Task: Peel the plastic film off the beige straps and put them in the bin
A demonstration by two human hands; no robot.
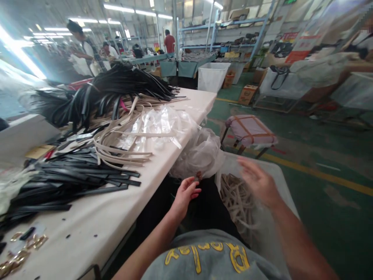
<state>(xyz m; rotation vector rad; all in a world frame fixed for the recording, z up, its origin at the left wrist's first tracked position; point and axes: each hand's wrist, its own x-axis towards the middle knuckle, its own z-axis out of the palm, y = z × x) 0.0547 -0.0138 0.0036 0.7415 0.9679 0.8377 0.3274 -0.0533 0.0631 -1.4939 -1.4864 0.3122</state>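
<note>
My left hand is above my lap, thumb and fingertips closed together. Whatever they pinch is too small to make out. Just beyond the fingertips a bunched clear plastic bag hangs by the table edge. Blurred by motion, my right hand is over the right part of a pale plastic bin. Inside that bin lie many tangled beige straps. I cannot tell whether the right hand holds anything.
On the table at left lie black straps, looped beige straps, clear plastic and gold buckles. A padded stool stands beyond the bin. Other people work at the back.
</note>
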